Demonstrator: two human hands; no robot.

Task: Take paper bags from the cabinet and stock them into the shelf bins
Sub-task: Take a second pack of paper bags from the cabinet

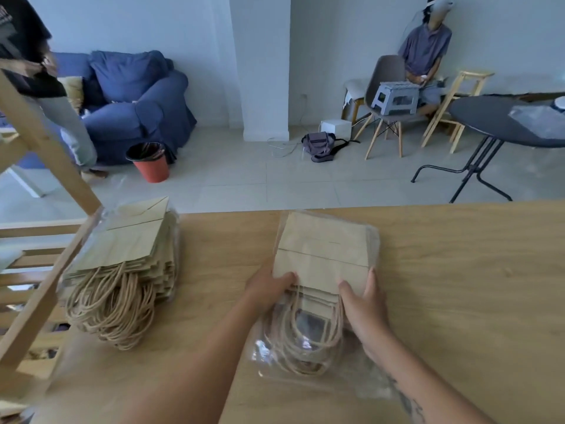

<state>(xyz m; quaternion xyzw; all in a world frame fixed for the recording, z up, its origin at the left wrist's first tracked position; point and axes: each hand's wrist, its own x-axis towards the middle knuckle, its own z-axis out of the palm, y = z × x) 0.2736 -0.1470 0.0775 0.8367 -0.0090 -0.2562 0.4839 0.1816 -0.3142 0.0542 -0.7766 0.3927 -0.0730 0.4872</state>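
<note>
Both hands are on the centre stack [324, 258] of paper bags. The left grip [269, 289] wraps its left edge near the bag mouths, thumb laid on top and fingers tucked round the side. The right grip [363, 304] takes the opposite edge: thumb flat on the top bag, fingers fairly straight and running up along the right side. So each grip is partly closed and pinching that stack, which is clamped between the two.

The bags are flat-folded kraft paper, matte tan, with a crisp crease across the top one. Their handles [305, 341] are twisted paper cord, looping toward the camera in a loose tangle. A clear plastic sleeve [308, 374], glossy and crinkled, holds the whole stack, and it sits on the pale wood-grain surface [458, 270].

Over to the left, well apart, lies the side stack [131, 249]. It is thicker, made of the same paper, and has its own clear wrapping, with its cord handles spilling out over the surface. It sits just beside the slanted wooden shelf frame [39, 142].

Beyond the surface is a tiled floor with a red bin [151, 166] lined in black. A blue sofa [137, 96] and a round dark table [489, 117] are there too.
</note>
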